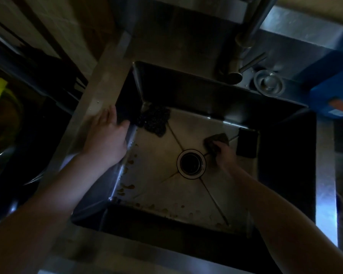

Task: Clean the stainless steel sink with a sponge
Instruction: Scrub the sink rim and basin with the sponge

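The stainless steel sink [158,196] fills the middle of the dim view, with a round drain [191,164] in its floor. Brown stains dot the floor along the left and near walls. My right hand [225,153] is down in the basin just right of the drain, shut on a dark sponge [213,140] pressed flat against the floor. My left hand [107,135] rests with fingers spread on the sink's left rim, holding nothing. A dark scouring pad [153,120] lies in the far left corner.
A dark rectangular block [247,143] stands against the right wall of the basin. The faucet [246,44] rises behind the far rim, with a round metal stopper [268,83] beside it. A blue box [333,95] sits at the far right. Dark dishes lie left.
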Motion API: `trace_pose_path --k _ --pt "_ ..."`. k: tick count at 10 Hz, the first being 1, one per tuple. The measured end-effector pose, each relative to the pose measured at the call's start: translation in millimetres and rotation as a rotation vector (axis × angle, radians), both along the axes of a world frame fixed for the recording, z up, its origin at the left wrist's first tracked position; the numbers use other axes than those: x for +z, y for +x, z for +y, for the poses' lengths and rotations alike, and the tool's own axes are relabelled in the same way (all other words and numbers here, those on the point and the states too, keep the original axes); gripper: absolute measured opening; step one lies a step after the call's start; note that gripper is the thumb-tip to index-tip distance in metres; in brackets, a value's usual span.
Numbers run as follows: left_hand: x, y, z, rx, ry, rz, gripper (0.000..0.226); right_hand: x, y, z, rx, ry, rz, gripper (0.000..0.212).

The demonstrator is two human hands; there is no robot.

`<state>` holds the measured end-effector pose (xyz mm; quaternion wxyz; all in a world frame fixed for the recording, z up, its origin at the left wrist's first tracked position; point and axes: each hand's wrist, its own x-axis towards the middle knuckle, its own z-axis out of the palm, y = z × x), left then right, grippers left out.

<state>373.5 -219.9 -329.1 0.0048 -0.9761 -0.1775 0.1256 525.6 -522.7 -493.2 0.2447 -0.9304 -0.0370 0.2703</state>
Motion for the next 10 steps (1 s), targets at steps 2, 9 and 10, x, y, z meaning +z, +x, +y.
trace_pose_path --k 2,9,10 --pt "-1.0 0.3 -0.4 -0.005 0.015 0.037 0.043 0.1 -61.9 -23.5 0.228 -0.049 0.114 0.037" --pt "8.6 -43.4 5.1 -0.014 -0.004 -0.059 0.056 6.3 -19.2 93.5 0.19 0.045 0.141 0.049" --pt "10.8 -59.7 8.3 0.024 -0.003 -0.069 0.053 7.4 -34.9 105.8 0.523 0.015 0.14 0.049"
